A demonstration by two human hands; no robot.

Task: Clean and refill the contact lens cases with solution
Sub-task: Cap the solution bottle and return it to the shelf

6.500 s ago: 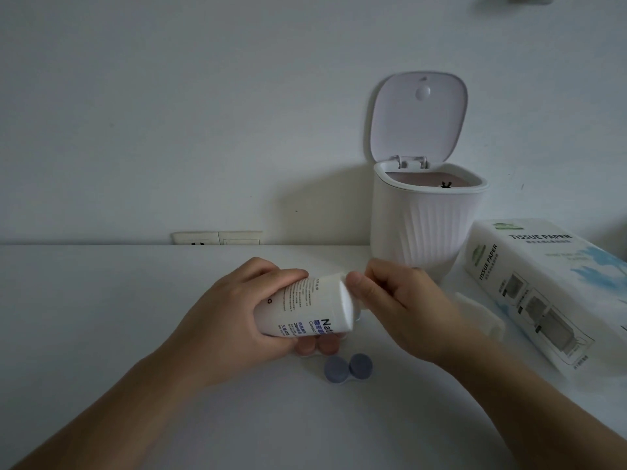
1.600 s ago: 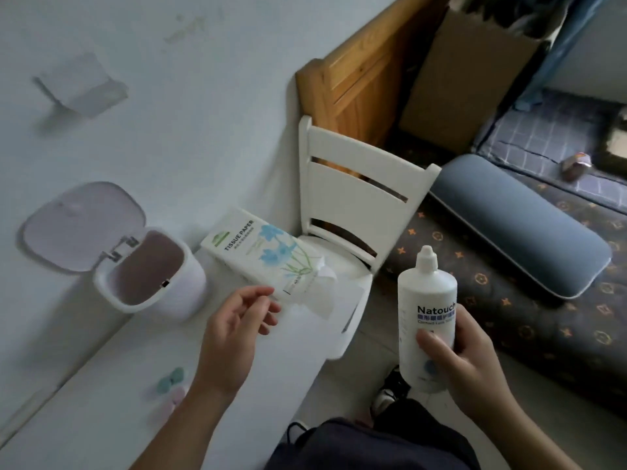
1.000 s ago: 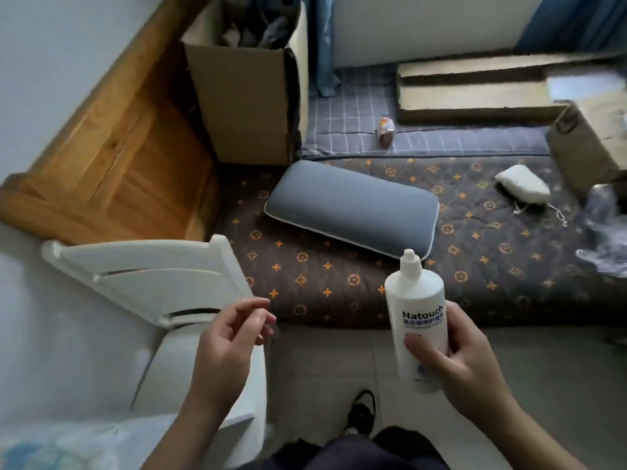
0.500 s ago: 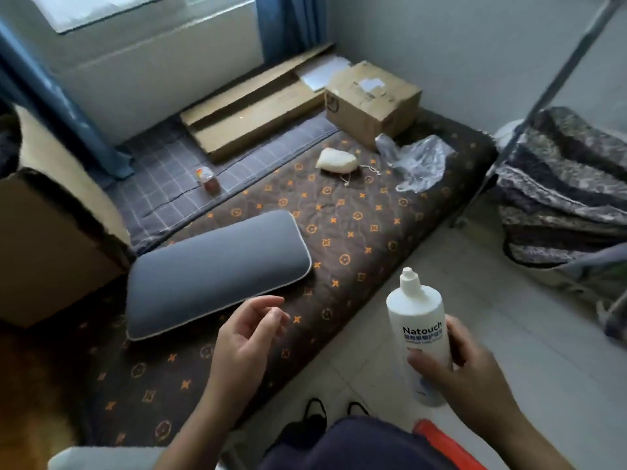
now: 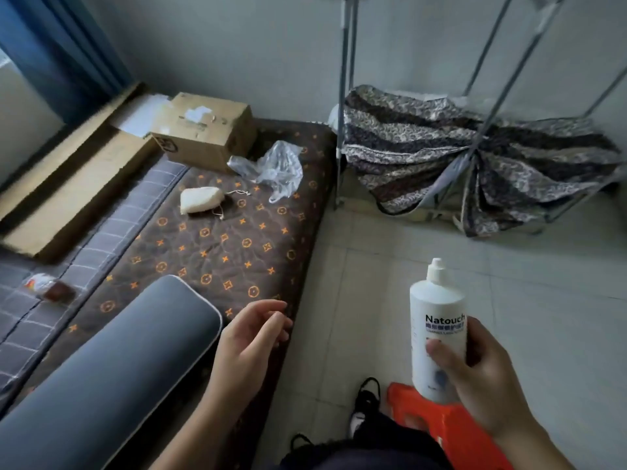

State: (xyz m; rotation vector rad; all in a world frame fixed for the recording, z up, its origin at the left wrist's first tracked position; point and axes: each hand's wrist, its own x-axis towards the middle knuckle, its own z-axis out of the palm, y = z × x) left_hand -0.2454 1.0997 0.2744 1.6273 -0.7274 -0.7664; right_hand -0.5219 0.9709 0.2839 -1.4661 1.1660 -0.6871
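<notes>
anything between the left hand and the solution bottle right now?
Nothing visible. The left hand hangs open and empty over the mattress edge; the bottle stands upright in the right hand, with only bare floor showing between them.

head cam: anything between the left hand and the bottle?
Nothing in the head view: only bare floor tiles show between the empty left hand and the solution bottle held upright in the right hand.

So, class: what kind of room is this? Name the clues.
Probably a bedroom at home: a patterned floor mattress with a grey pillow, a clothes rack over crumpled fabric, and a cardboard box.
</notes>
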